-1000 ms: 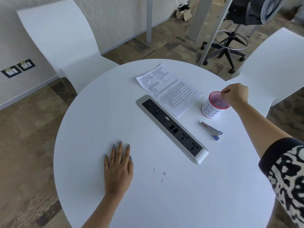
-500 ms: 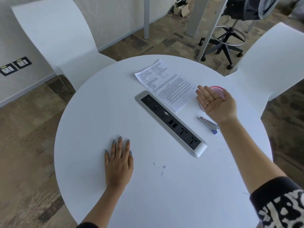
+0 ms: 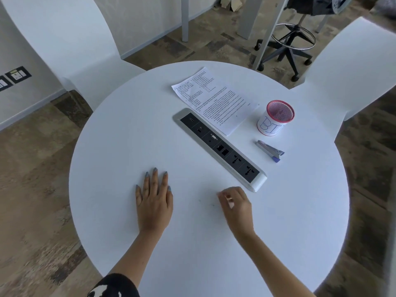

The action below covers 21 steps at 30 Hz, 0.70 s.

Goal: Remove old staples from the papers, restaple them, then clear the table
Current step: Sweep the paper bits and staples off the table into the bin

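White and round, the table stood between two curved white chairs as the person's right hand, which half a second earlier had been held open, palm up, near the red-rimmed mesh bin, came back to the near side, its fingers curled together and blurred; whether they had closed on anything could not be told. Loose old staples, seen earlier as small specks at that spot, showed only as faint marks just left of the fingertips. Her left hand stayed flat, fingers spread, well left of the grip. Beyond the grip, past the socket strip, lay the stapler and the papers. Clearing seemed under way, scrap by scrap.
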{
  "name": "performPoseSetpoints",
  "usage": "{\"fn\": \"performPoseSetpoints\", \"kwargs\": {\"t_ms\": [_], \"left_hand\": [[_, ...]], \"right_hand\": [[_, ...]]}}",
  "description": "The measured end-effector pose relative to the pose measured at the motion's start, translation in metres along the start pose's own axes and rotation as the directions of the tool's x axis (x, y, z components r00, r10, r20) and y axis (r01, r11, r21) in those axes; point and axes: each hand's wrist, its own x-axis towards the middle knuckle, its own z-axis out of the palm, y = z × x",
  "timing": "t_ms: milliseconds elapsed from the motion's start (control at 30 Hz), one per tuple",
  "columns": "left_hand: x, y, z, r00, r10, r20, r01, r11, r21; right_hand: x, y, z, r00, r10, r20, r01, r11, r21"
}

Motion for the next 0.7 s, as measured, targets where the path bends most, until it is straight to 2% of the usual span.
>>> {"fn": "performPoseSetpoints", "kwargs": {"t_ms": [67,100,167,200,433,567,700], "left_hand": [[0.0,0.0,0.0,1.0,-0.004,0.005,0.004,1.0,0.006],[0.0,-0.001,0.0,1.0,-0.006,0.006,0.006,1.0,0.007],[0.0,-0.002,0.0,1.0,-0.002,0.009,0.002,1.0,0.013],[-0.001,-0.002,0.001,1.0,0.0,0.008,0.0,1.0,0.017],[0.0,-0.002,0.003,1.0,0.001,0.005,-0.001,1.0,0.011],[0.0,-0.002,0.003,1.0,0.005,-0.004,-0.005,1.0,0.01],[0.0,-0.002,0.002,1.0,0.003,-0.006,-0.003,1.0,0.012]], "right_hand": [[-0.023,0.016,0.007,0.986,-0.154,0.06,0.163,0.966,-0.2],[-0.034,0.023,0.011,0.976,-0.174,0.135,0.209,0.92,-0.332],[-0.049,0.029,0.016,0.961,-0.137,0.239,0.249,0.801,-0.544],[-0.053,0.028,0.018,0.963,-0.097,0.251,0.232,0.772,-0.592],[-0.042,-0.007,0.047,0.963,0.065,0.261,0.12,0.764,-0.634],[-0.034,-0.021,0.061,0.962,0.063,0.266,0.124,0.766,-0.631],[-0.028,-0.019,0.059,0.95,-0.002,0.312,0.202,0.766,-0.61]]}}
